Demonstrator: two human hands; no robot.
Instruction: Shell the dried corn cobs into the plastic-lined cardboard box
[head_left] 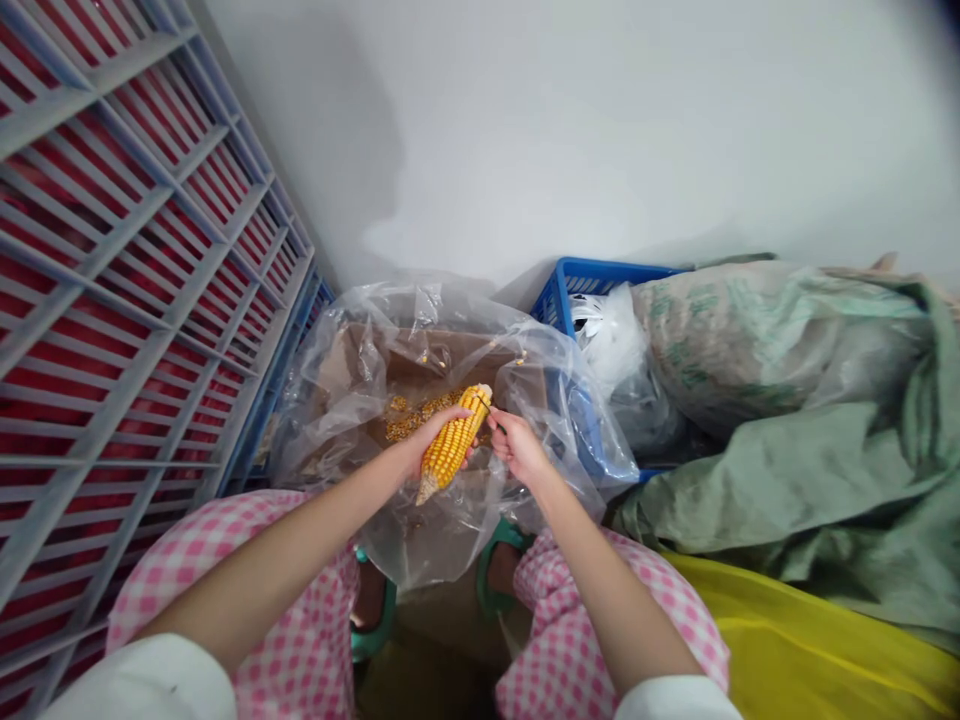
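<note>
An ear of corn (pixel 452 446) with yellow kernels is tilted in my left hand (pixel 433 436), whose fingers wrap round its middle. Its pale pointed end faces down toward me. My right hand (pixel 517 446) is closed on a thin dark pointed tool (pixel 486 403), and the tool's tip touches the kernels near the far end of the ear. Most of the tool is hidden in my fingers. Below both hands lies a cardboard box (pixel 469 350) lined with a clear plastic bag (pixel 420 540). Loose corn kernels (pixel 409 418) are heaped on the bottom of it.
A slatted plastic crate stack (pixel 150 250) with red contents rises close on my left. At the right stands a blue basket (pixel 615 268) holding white plastic bags (pixel 611 340). Beside it lie a large stuffed sack (pixel 750 330), green cloth (pixel 817 470) and a yellow sheet (pixel 795 630).
</note>
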